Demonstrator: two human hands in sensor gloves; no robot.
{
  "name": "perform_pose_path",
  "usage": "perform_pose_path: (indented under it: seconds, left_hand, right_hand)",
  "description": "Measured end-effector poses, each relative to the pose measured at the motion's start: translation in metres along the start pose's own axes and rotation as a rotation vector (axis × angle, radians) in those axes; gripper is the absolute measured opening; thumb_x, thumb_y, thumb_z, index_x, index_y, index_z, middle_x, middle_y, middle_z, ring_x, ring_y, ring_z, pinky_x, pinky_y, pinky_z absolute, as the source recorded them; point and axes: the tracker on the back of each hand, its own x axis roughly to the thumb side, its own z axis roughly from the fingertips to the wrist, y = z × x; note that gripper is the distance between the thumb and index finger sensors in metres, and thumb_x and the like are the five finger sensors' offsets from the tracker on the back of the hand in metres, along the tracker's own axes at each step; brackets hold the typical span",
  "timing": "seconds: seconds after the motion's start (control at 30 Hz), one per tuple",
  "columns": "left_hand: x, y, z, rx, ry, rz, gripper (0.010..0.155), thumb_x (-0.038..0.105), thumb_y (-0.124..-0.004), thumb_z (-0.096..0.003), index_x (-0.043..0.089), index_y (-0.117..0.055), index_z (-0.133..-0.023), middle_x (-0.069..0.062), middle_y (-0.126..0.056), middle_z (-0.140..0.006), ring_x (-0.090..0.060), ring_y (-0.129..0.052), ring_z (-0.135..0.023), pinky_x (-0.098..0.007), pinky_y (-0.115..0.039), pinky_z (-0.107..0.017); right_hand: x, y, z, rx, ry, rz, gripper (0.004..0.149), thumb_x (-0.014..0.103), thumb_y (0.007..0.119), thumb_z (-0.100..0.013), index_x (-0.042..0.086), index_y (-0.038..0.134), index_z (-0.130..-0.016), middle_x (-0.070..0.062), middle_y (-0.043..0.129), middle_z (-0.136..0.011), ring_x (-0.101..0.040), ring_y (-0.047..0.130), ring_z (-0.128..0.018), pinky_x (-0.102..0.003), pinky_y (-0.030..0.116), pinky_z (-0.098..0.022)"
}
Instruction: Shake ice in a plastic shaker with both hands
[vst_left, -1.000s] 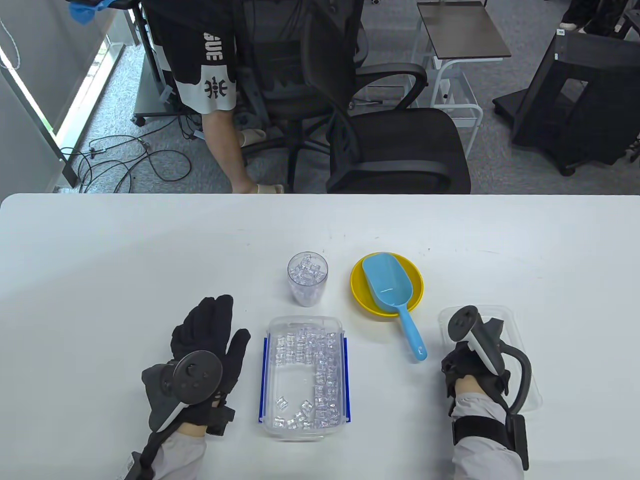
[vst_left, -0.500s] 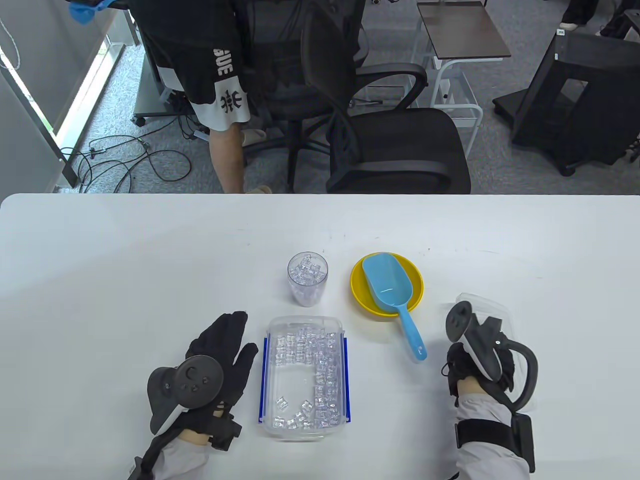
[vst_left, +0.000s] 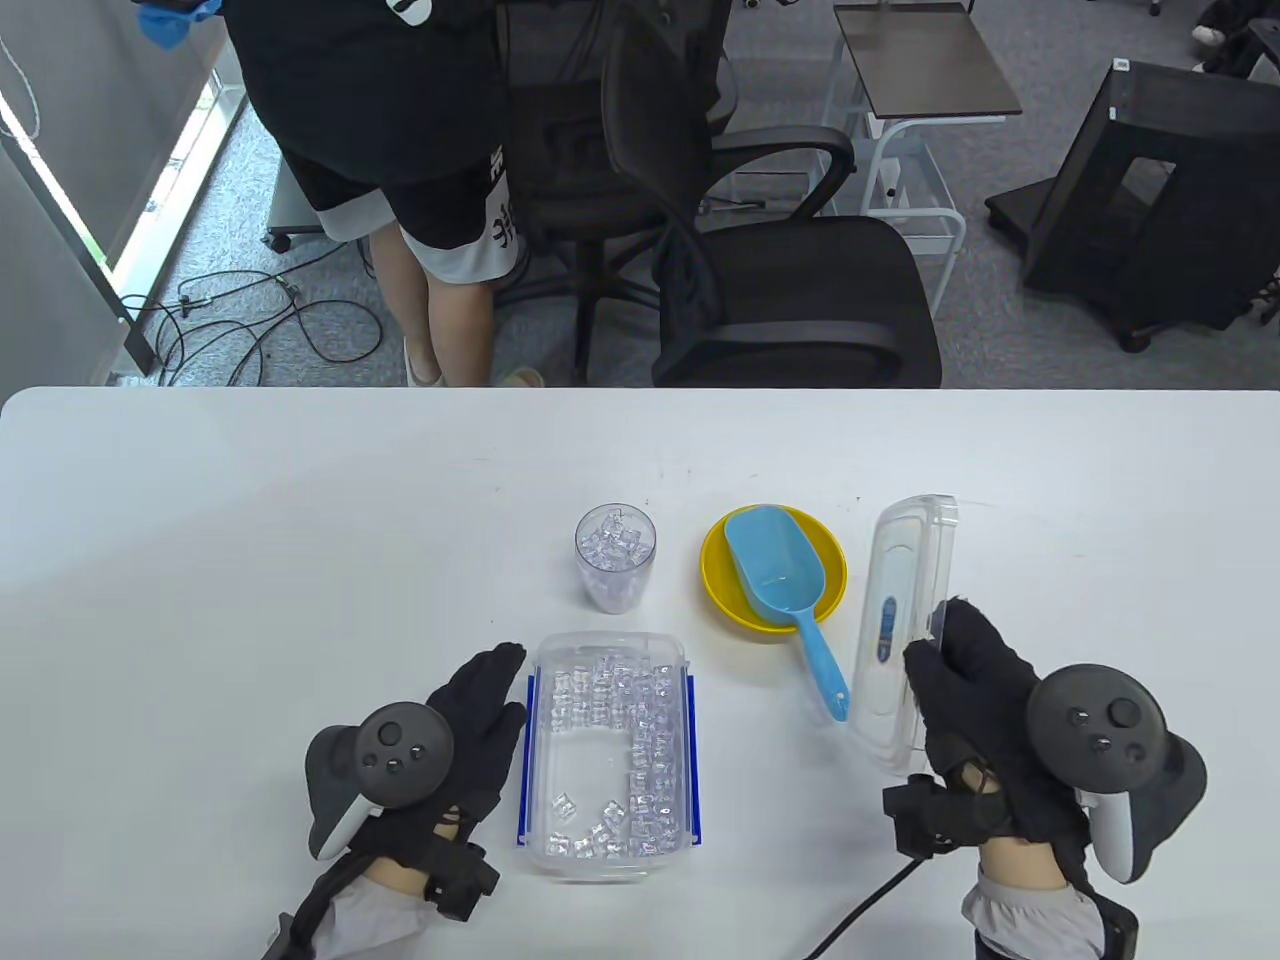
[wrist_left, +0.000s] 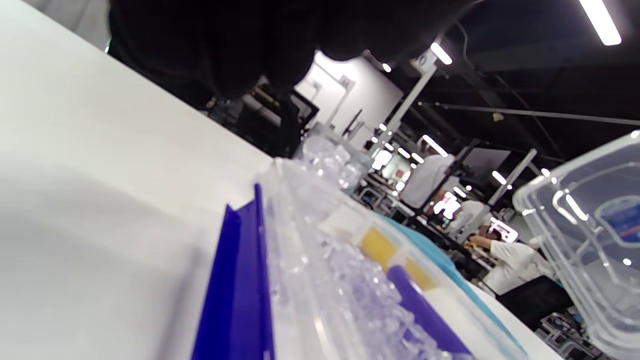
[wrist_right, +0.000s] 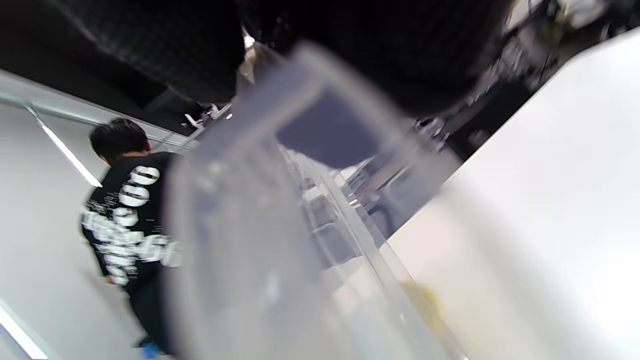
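table view, left to right: the gloved left hand (vst_left: 470, 725) lies flat on the white desk (vst_left: 250, 560), fingers straight and holding nothing, their tips touching the left wall of the clear rectangular plastic ice container with blue side clips (vst_left: 606, 750). half a second ago that hand sat a little further left and apart from the container; it has slid in against it. the container is partly filled with clear ice cubes (vst_left: 640, 720), and it has not moved. behind it stands the clear plastic shaker cup (vst_left: 615, 557), upright, filled with ice, untouched by either hand and in the same spot as before. to its right the round yellow plastic dish (vst_left: 830, 560) carries the light blue plastic scoop (vst_left: 785, 590), whose handle runs off the dish toward the near edge; both are unchanged.

the biggest change is on the right. the clear rectangular plastic lid with a blue label (vst_left: 900, 630), which lay flat under the right hand (vst_left: 975, 715) a second ago, is now lifted and tipped up on edge, just right of the scoop handle. the right hand has turned over so its tracker faces up, and its fingers curl round the lid's near end, gripping it.

left wrist view shows the container's blue clip (wrist_left: 240, 280) close up, with the raised lid at far right.
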Motion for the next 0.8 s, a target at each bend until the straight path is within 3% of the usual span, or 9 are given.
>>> perform_pose_path:
  seconds: [0.17,0.4,0.43,0.47,0.53,0.7,0.8]
  left_hand:
    - [-0.003,-0.006,-0.003,-0.058,0.057,0.018,0.057,0.033,-0.071,-0.0614,0.008,-0.062,-0.112,-0.027,-0.079,-0.103,-0.044,-0.088,-0.087,-0.058,-0.080,-0.060]
    - [-0.007,-0.010,-0.005,-0.164,0.171,0.028,0.056,0.030,-0.072,-0.0612,0.002,-0.064,-0.109,-0.029,-0.085,-0.096,-0.041,-0.095,-0.078,-0.053,-0.086,-0.054]
    - [-0.008,-0.010,-0.005,-0.173,0.177,0.033,0.056,0.030,-0.072,-0.0611,0.001,-0.065,-0.108,-0.029,-0.086,-0.095,-0.041,-0.096,-0.077,-0.053,-0.086,-0.053]
    - [-0.010,-0.012,-0.005,-0.187,0.194,0.048,0.055,0.030,-0.073,-0.0610,0.001,-0.066,-0.108,-0.028,-0.087,-0.094,-0.040,-0.097,-0.076,-0.053,-0.087,-0.052]
    - [-0.013,-0.014,-0.007,-0.210,0.212,0.076,0.055,0.029,-0.073,-0.0608,0.000,-0.067,-0.107,-0.027,-0.090,-0.091,-0.039,-0.099,-0.074,-0.052,-0.088,-0.051]
    - [-0.021,-0.016,-0.010,-0.267,0.226,0.170,0.052,0.029,-0.075,-0.0604,-0.001,-0.071,-0.103,-0.020,-0.099,-0.082,-0.033,-0.106,-0.065,-0.048,-0.092,-0.046]
    - [-0.024,-0.017,-0.010,-0.278,0.232,0.196,0.052,0.029,-0.076,-0.0602,0.000,-0.072,-0.103,-0.020,-0.100,-0.081,-0.032,-0.106,-0.064,-0.047,-0.093,-0.045]
  right_hand:
    - [-0.017,0.046,0.003,0.182,0.051,-0.277,0.054,0.023,0.085,-0.048,-0.006,0.070,-0.091,-0.026,0.092,-0.067,-0.028,0.102,-0.039,-0.036,0.090,-0.025]
    - [-0.048,0.122,0.000,0.413,0.174,-0.491,0.056,0.021,0.080,-0.047,-0.007,0.065,-0.093,-0.026,0.091,-0.068,-0.028,0.101,-0.040,-0.036,0.090,-0.026]
    - [-0.048,0.122,0.000,0.413,0.174,-0.491,0.056,0.021,0.080,-0.047,-0.007,0.065,-0.093,-0.026,0.091,-0.068,-0.028,0.101,-0.040,-0.036,0.090,-0.026]
    - [-0.056,0.138,0.001,0.485,0.213,-0.536,0.056,0.021,0.079,-0.047,-0.008,0.063,-0.093,-0.026,0.090,-0.069,-0.028,0.100,-0.041,-0.037,0.089,-0.027]
    - [-0.062,0.152,0.003,0.565,0.243,-0.558,0.055,0.020,0.078,-0.048,-0.008,0.062,-0.093,-0.026,0.089,-0.070,-0.029,0.100,-0.043,-0.038,0.089,-0.029]
    - [-0.077,0.176,0.005,0.622,0.286,-0.532,0.054,0.018,0.074,-0.049,-0.007,0.059,-0.095,-0.026,0.086,-0.073,-0.031,0.098,-0.048,-0.043,0.087,-0.033]
    - [-0.081,0.179,0.006,0.647,0.323,-0.393,0.054,0.016,0.072,-0.049,-0.007,0.059,-0.096,-0.030,0.085,-0.076,-0.036,0.097,-0.051,-0.046,0.086,-0.034]
